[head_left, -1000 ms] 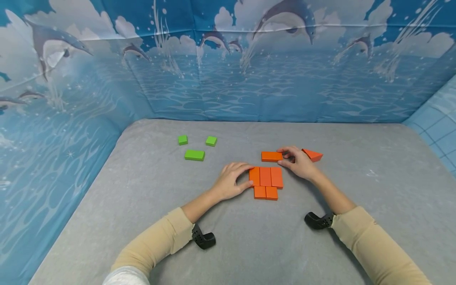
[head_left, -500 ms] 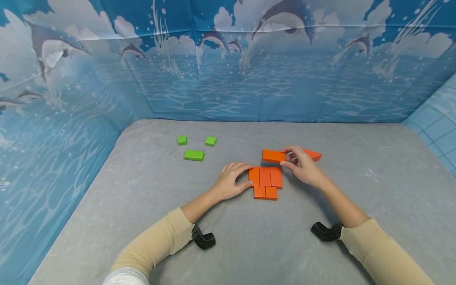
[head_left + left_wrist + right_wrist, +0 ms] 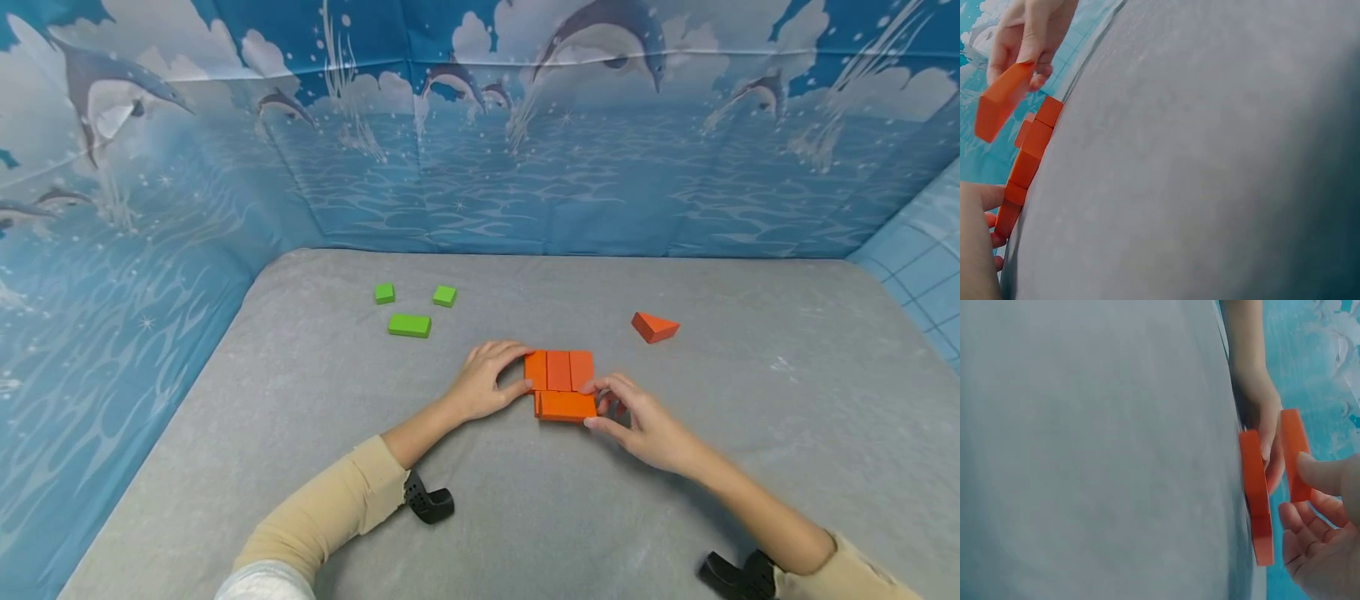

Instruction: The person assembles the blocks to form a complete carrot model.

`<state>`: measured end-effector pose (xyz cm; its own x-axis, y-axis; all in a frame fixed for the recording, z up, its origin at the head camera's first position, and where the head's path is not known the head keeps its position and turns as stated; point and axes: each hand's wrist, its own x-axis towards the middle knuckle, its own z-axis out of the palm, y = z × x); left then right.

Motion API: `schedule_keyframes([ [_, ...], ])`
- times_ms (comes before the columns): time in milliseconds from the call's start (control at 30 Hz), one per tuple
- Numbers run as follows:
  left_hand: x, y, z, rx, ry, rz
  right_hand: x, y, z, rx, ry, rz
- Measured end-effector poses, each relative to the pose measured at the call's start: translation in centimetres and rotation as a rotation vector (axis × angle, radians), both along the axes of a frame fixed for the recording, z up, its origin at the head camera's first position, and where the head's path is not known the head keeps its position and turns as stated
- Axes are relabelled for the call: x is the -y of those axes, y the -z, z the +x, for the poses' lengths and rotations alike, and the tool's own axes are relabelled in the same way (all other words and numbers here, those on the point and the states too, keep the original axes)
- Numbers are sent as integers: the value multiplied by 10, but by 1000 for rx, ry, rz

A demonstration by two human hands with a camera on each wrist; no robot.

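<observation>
In the head view, three orange blocks (image 3: 558, 371) lie side by side as a row on the grey cloth. My left hand (image 3: 483, 383) holds the row's left block, thumb at its near corner and a fingertip at its far corner. Between thumb and fingers, my right hand (image 3: 648, 421) pinches a long orange rectangular block (image 3: 567, 406) by its right end. Both wrist views show this held block (image 3: 1005, 100) raised above the others, apart from them. From the head it covers most of the two small orange blocks in front of the row; a sliver shows at left.
An orange triangular block (image 3: 655, 327) lies farther back to the right. Back left are two small green blocks (image 3: 445, 296) and a longer green block (image 3: 409, 326). A blue dolphin-print curtain (image 3: 480, 183) borders the grey cloth (image 3: 480, 525).
My right hand has lifted the long orange block from behind the row and carried it toward me, over the small front blocks. The left hand has stayed in place.
</observation>
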<state>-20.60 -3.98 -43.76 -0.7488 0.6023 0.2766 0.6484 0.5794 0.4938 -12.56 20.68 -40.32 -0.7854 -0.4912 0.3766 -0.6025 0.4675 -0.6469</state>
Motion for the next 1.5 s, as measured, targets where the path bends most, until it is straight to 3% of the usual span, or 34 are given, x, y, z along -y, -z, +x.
schedule_keyframes([
  [300, 0, 0, 0, 5, -8, -18, 3, 11, 14, 61, -4, -7],
  [700, 0, 1, 0, 0, -5, -9, 5, 20, 16, 9, 74, 43],
  [1500, -1, 1, 0, 0, -5, -4, 13, 20, 16, -59, 127, 60],
])
